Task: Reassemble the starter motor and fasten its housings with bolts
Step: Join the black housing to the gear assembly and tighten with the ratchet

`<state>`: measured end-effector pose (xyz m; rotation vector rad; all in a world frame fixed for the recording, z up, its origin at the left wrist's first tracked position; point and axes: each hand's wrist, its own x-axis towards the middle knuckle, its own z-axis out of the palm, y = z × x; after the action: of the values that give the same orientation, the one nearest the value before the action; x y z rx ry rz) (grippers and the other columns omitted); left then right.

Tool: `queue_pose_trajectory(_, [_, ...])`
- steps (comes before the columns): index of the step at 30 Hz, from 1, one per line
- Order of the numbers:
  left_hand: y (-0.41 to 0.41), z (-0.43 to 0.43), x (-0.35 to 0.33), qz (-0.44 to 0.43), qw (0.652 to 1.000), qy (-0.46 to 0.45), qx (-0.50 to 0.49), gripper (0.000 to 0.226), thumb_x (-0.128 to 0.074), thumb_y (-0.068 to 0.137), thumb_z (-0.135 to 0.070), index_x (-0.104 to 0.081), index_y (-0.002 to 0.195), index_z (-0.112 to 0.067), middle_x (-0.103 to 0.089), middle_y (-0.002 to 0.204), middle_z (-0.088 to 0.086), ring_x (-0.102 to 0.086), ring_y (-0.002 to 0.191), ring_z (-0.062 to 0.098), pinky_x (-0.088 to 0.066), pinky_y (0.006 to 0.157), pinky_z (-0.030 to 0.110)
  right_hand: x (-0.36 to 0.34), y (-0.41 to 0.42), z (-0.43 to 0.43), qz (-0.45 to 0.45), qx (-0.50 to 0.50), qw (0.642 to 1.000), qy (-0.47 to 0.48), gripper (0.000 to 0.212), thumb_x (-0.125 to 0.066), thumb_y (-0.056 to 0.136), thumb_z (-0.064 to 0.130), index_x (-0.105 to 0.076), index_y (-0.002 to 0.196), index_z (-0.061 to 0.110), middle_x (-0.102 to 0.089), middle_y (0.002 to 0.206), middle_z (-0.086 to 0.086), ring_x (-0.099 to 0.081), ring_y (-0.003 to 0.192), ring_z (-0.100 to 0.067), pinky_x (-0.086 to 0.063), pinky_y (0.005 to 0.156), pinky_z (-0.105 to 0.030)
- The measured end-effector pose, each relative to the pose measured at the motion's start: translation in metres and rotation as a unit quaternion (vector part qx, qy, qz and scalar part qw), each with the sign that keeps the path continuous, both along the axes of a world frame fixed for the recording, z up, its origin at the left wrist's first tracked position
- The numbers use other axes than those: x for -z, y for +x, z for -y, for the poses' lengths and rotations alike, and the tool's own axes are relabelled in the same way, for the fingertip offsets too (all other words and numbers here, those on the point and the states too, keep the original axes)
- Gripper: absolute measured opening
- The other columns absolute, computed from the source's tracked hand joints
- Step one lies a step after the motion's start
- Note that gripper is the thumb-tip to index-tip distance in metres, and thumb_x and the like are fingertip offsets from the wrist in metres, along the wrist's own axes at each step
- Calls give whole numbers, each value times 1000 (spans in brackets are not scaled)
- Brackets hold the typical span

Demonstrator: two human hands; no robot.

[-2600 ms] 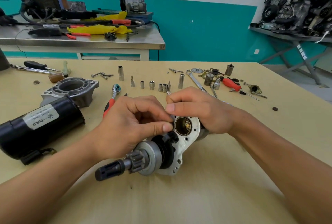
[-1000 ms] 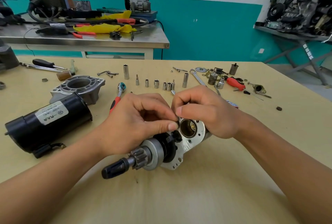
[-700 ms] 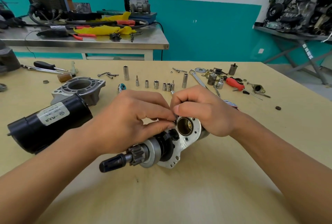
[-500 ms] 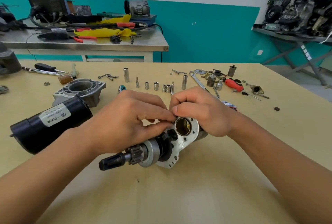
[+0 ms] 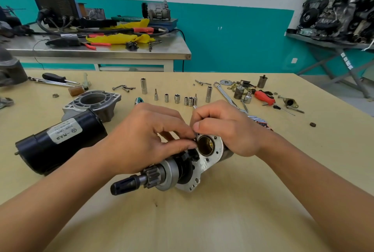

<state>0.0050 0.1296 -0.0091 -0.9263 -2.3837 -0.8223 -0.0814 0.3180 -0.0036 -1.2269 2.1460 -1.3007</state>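
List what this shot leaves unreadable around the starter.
Head view only.
Whatever the fingertips pinch at the plate rim: covered by the left hand and right hand.
Rear of the starter: under the right hand.
Ratchet: only its head shows above the left hand.
Motor label print: too small.
Grey casting, far left: cut by the frame edge.

Single head view, wide-angle. Looks forward and down from above near edge of table (image 5: 202,221). Starter (image 5: 172,170) close, just below frame centre, seen from above and from pinion (image 5: 153,177) end. Forearms (image 5: 60,197) enter from bottom corners toward starter. Beyond starter: sockets (image 5: 177,98), farther bench (image 5: 121,54), wall (image 5: 232,45). Shelf (image 5: 323,42) far right of starter.
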Motion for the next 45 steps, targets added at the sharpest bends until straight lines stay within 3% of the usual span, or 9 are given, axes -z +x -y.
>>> queue_pose_trajectory(6, [-1, 2, 3, 43, 998, 35, 5, 16, -77, 82, -12, -80, 97, -10, -75, 91, 1, -71, 81, 13, -60, 64, 33, 0, 0, 1, -16, 7, 1000, -1, 38, -51, 83, 23, -51, 75, -14, -41, 61, -12, -42, 49, -11, -34, 45, -17])
queue_pose_trajectory(10, [-3, 6, 5, 77, 995, 70, -6, 21, -78, 77, -21, -79, 95, -10, -74, 88, 0, -71, 81, 15, -61, 61, 32, 1, -1, 1, -29, 10, 1000, -2, 39, -51, 83, 24, -52, 77, -15, -41, 63, -20, -44, 54, -19, -34, 48, -21])
queue_pose_trajectory(16, [-3, 3, 6, 61, 996, 57, -20, 17, -80, 79, -24, -80, 88, -11, -75, 82, -3, -71, 75, 13, -60, 60, 35, 1, -1, 1, -23, 5, 1000, -3, 40, -51, 83, 24, -54, 80, -16, -46, 67, -26, -48, 54, -15, -38, 47, -19])
queue_pose_trajectory(22, [-1, 2, 5, 67, 996, 62, -15, 14, -77, 80, -16, -81, 93, -14, -73, 84, -1, -70, 76, 17, -58, 62, 39, 1, -2, 1, -36, 13, 999, -5, 41, -51, 83, 25, -54, 78, -16, -45, 72, -34, -45, 59, -33, -36, 53, -31])
queue_pose_trajectory(25, [-2, 3, 5, 96, 992, 79, -11, 17, -81, 80, -8, -80, 95, -14, -73, 84, 2, -69, 77, 21, -58, 61, 40, 1, -3, 1, -29, 13, 999, 1, 40, -51, 83, 25, -53, 77, -14, -45, 69, -30, -46, 60, -26, -37, 53, -32])
queue_pose_trajectory(29, [-4, 4, 6, 95, 991, 89, -18, 17, -83, 78, -20, -80, 94, -15, -73, 79, 0, -69, 74, 19, -59, 60, 36, 2, -2, 1, -21, 8, 1000, 2, 39, -51, 83, 24, -52, 76, -14, -44, 62, -12, -45, 55, -19, -36, 48, -23])
queue_pose_trajectory(35, [-3, 1, 6, 78, 994, 73, -25, 15, -78, 79, -25, -80, 89, -15, -74, 79, -4, -70, 71, 17, -57, 59, 39, 2, -2, 2, -25, 7, 1000, 2, 40, -51, 84, 26, -54, 79, -14, -47, 64, -14, -48, 57, -20, -38, 49, -24])
queue_pose_trajectory(39, [-3, 0, 5, 104, 990, 92, -16, 13, -78, 80, -16, -81, 93, -16, -74, 80, 0, -69, 73, 20, -56, 61, 43, 1, -3, 2, -31, 11, 999, 3, 39, -50, 83, 25, -55, 77, -13, -46, 67, -26, -46, 60, -26, -36, 54, -33])
queue_pose_trajectory(45, [-2, 0, 7, 142, 978, 149, -25, 19, -82, 74, -18, -80, 92, -12, -73, 74, 6, -68, 68, 23, -56, 60, 47, 2, -3, 2, -28, 10, 1000, 6, 36, -50, 83, 25, -54, 75, -10, -47, 64, -14, -45, 59, -23, -36, 53, -32])
